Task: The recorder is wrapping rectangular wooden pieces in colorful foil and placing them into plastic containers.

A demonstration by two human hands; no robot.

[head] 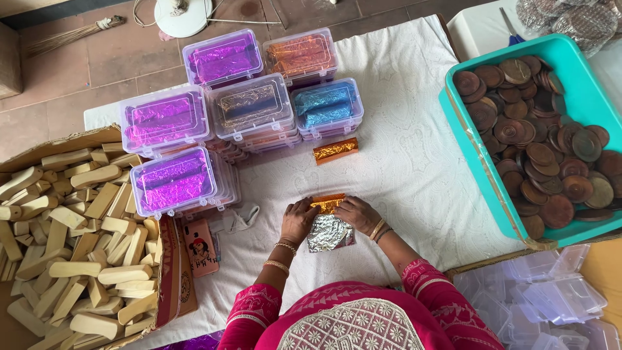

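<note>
Pink embroidered sleeves point(414, 275) frame the bottom edge, and from them both hands are stretched forward onto the white cloth point(402, 162). A sheet of foil point(330, 232), silver side up, is spread flat on the cloth so that it can be folded, and a small block point(327, 202), partly covered in orange foil, lies along the sheet's far edge. The left hand point(299, 219) is pressed on the block's left end with fingers curled over the foil, and the right hand point(356, 212) is closed on its right end, so the piece is pinned from both sides. One finished orange-wrapped block point(335, 150) is laid just beyond, apart from the hands. Clear boxes point(249, 107) lined with purple, orange, blue and brown foil are stacked at the cloth's far left. Bare wooden blocks point(71, 240) are heaped in a carton point(170, 272) on the left, within reach. Brown discs point(541, 146) fill a teal tub point(583, 84) on the right, and empty clear boxes point(544, 298) are piled below it. A phone point(199, 247) lies beside the carton.
</note>
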